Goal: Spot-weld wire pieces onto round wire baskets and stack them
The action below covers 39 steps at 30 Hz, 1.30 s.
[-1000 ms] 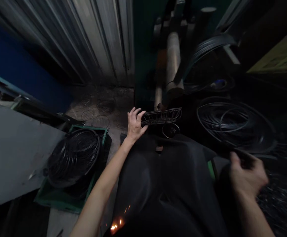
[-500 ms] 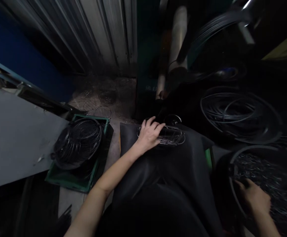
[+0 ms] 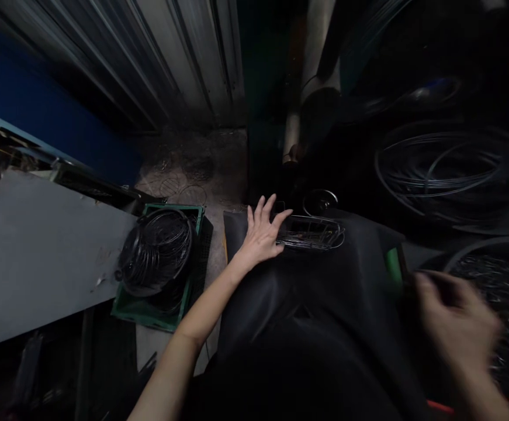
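Note:
My left hand [image 3: 262, 234] rests at the left end of a bundle of bent wire loops [image 3: 313, 233], its fingers spread and stretched out. The thin, shiny loops lie on the dark cloth over my lap [image 3: 311, 286]. Over at the right, my right hand [image 3: 458, 316] is blurred by motion, with its fingers curled in. Whatever those fingers hold is too smeared to make out. Beside and behind it stands a dark round tub [image 3: 460, 251] full of small, glinting metal pieces [image 3: 506, 286].
On my left, a green crate [image 3: 142, 316] carries a black basin [image 3: 125, 280] filled with wire rings. A grey panel [image 3: 48, 257] juts in beyond it. Large wire coils [image 3: 438, 181] sit at the right. A single ring [image 3: 319, 203] shows past my lap, near a pipe [image 3: 292, 137].
My right hand has come up out of the tub of metal pieces, toward my lap. My left hand's fingers have spread wider over the wire loops. The view has shifted slightly.

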Each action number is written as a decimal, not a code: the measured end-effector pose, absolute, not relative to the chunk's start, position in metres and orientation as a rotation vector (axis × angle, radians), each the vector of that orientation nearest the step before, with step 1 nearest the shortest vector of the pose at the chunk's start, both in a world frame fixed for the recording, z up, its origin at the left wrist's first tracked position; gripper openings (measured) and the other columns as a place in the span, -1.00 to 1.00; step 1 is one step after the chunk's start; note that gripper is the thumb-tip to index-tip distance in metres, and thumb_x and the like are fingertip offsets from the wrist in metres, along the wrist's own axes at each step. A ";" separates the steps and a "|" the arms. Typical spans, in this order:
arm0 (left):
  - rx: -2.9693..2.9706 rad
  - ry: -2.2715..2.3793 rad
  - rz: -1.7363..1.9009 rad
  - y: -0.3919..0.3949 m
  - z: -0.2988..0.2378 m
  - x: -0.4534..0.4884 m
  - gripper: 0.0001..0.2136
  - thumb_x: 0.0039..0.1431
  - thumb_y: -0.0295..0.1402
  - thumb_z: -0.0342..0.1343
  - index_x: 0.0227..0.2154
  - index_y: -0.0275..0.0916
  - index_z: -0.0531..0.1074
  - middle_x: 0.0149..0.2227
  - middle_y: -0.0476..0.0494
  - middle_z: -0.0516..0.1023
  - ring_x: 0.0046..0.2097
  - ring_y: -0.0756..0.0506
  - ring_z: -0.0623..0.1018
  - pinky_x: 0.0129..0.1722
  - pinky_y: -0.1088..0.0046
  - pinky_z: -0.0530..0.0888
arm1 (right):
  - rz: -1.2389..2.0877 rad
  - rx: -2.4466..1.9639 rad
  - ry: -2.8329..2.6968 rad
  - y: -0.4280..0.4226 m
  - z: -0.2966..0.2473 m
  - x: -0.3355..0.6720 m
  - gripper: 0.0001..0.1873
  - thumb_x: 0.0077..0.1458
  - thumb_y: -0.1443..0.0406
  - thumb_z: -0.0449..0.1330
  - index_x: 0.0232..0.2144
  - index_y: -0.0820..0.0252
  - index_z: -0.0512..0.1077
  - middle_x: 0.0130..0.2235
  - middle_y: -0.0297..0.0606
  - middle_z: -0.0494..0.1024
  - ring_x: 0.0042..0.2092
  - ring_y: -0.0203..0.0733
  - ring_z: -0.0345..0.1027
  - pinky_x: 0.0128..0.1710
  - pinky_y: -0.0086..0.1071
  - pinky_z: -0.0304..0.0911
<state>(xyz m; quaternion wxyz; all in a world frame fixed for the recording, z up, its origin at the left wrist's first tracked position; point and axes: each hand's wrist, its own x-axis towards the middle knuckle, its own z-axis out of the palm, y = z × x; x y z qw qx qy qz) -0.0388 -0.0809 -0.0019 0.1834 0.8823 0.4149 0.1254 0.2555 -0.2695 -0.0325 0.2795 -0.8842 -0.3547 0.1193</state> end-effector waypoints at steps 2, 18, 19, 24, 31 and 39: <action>2.471 1.167 0.353 -0.077 -0.003 -0.032 -0.27 -0.09 -0.25 0.28 0.16 -0.11 0.08 0.33 -0.36 -0.17 0.35 -0.43 -0.15 0.17 -0.33 -0.05 | 0.474 -2.241 -1.079 -0.250 -0.036 0.228 -0.49 -0.08 -0.19 0.06 -0.33 0.04 0.45 -0.32 -0.12 0.53 -0.38 -0.05 0.37 -0.34 -0.17 0.26; 2.611 1.144 0.523 -0.073 0.003 -0.026 -0.42 -0.15 -0.29 0.29 0.00 -0.20 0.27 0.16 -0.40 0.15 0.22 -0.35 0.21 0.18 -0.25 0.04 | 1.047 -1.735 -0.943 -0.142 0.004 0.136 -0.72 -0.06 0.08 0.24 -0.43 0.19 0.43 -0.50 -0.27 0.54 -0.48 -0.19 0.42 -0.48 -0.36 0.32; 2.624 1.165 0.536 -0.072 0.007 -0.026 -0.41 -0.16 -0.28 0.30 0.00 -0.20 0.27 0.16 -0.41 0.15 0.23 -0.36 0.19 0.18 -0.27 0.03 | 0.995 -1.748 -0.965 -0.138 0.004 0.136 -0.73 -0.05 0.09 0.24 -0.43 0.19 0.44 -0.50 -0.28 0.54 -0.48 -0.20 0.41 -0.47 -0.37 0.31; 2.661 1.235 0.557 -0.060 0.023 -0.023 -0.43 -0.13 -0.24 0.31 -0.02 -0.20 0.30 0.16 -0.42 0.17 0.25 -0.37 0.16 0.19 -0.31 -0.06 | 0.771 -1.828 -1.068 -0.121 0.013 0.129 -0.71 0.00 0.07 0.20 -0.40 0.18 0.46 -0.48 -0.30 0.54 -0.48 -0.22 0.40 -0.45 -0.38 0.29; 2.646 1.281 0.603 -0.046 0.031 -0.021 -0.45 -0.12 -0.30 0.29 -0.01 -0.19 0.30 0.18 -0.39 0.17 0.27 -0.34 0.16 0.21 -0.24 0.00 | 0.407 -1.742 -1.271 -0.106 0.021 0.112 -0.72 0.08 0.12 0.12 -0.40 0.21 0.46 -0.43 -0.27 0.54 -0.44 -0.24 0.38 -0.37 -0.40 0.28; 2.588 1.281 0.745 -0.027 0.023 -0.020 -0.46 -0.13 -0.34 0.28 -0.03 -0.21 0.27 0.19 -0.38 0.15 0.30 -0.37 0.11 0.20 -0.22 0.08 | 0.213 -1.654 -1.296 -0.090 0.009 0.111 -0.77 0.14 0.17 0.11 -0.39 0.20 0.44 -0.40 -0.27 0.53 -0.40 -0.25 0.39 -0.34 -0.40 0.28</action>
